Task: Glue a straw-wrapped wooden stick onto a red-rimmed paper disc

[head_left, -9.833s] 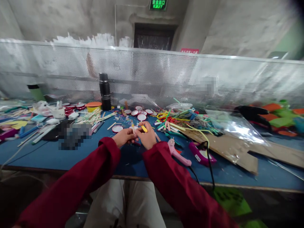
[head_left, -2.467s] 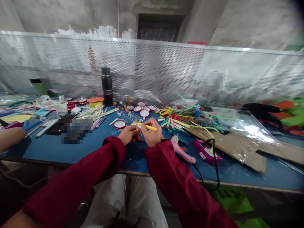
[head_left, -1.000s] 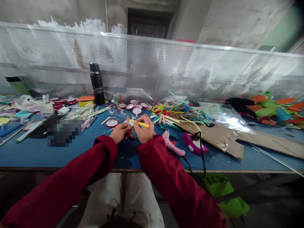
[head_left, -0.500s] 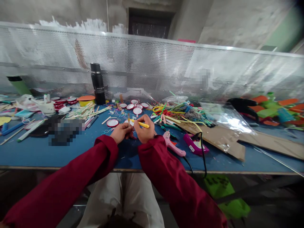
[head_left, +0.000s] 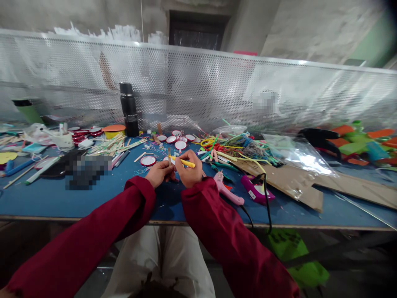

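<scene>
My right hand (head_left: 190,171) is closed around a yellow marker (head_left: 187,163), its front end pointing left. Close beside it, my left hand (head_left: 159,174) pinches a thin brownish strip (head_left: 169,155) that stands roughly upright. The marker's front end is at the strip or just next to it; whether they touch is too small to tell. Both hands are just above the blue table, and their fingertips partly hide one another. Round red-rimmed white discs (head_left: 148,160) lie just beyond the hands, with more discs (head_left: 180,145) farther back.
A pink glue gun (head_left: 228,189) and a purple device (head_left: 257,189) with black cords lie right of my hands. Cardboard (head_left: 285,182), tangled colourful cords (head_left: 248,147) and a plastic bag (head_left: 297,153) spread rightward. Wooden sticks (head_left: 108,144) and a black bottle (head_left: 128,109) stand left.
The scene has shifted slightly to the right in view. Both hands keep nearly the same pose, with only a small movement of the strip and marker tip.
</scene>
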Demonstrator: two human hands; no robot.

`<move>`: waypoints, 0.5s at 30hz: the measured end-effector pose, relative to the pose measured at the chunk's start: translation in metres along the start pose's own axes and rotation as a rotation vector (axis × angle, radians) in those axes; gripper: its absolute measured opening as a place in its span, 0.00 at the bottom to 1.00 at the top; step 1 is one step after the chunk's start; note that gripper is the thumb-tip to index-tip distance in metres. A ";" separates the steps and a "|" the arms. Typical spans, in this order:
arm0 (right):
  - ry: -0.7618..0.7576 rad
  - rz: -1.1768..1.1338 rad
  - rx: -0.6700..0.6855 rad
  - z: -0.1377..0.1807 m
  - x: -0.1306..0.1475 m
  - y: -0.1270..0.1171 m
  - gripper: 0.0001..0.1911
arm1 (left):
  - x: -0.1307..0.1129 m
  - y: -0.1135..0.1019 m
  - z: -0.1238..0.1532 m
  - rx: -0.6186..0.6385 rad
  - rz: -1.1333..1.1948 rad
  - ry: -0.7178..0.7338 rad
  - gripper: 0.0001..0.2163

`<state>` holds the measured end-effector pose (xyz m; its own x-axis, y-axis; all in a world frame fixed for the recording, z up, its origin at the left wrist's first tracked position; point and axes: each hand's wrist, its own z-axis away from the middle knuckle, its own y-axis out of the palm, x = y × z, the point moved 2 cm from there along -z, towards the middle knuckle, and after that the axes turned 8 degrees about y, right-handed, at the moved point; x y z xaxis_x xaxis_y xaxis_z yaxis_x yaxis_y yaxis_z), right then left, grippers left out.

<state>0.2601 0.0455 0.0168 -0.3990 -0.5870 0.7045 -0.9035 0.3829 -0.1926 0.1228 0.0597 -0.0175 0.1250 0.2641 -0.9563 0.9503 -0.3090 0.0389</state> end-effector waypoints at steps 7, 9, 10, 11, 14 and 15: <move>-0.008 0.078 -0.040 -0.002 -0.003 -0.001 0.09 | 0.002 -0.002 -0.001 -0.017 -0.021 -0.004 0.16; 0.016 0.082 -0.060 -0.003 -0.004 -0.003 0.08 | 0.001 -0.003 -0.001 -0.018 -0.028 -0.002 0.15; 0.026 0.069 -0.058 -0.004 -0.004 -0.003 0.08 | 0.001 -0.003 0.000 -0.019 -0.030 -0.002 0.15; 0.028 0.050 -0.050 -0.004 -0.004 -0.003 0.08 | 0.000 -0.003 0.000 -0.018 -0.031 -0.003 0.15; 0.003 0.000 -0.012 -0.002 -0.004 -0.001 0.08 | -0.001 -0.001 0.001 -0.012 -0.029 -0.005 0.15; -0.005 -0.011 -0.002 -0.002 -0.003 0.000 0.08 | -0.002 0.000 0.001 -0.010 -0.027 -0.005 0.16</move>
<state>0.2617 0.0486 0.0155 -0.3896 -0.5946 0.7033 -0.9076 0.3777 -0.1834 0.1222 0.0582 -0.0162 0.0976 0.2674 -0.9586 0.9561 -0.2925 0.0158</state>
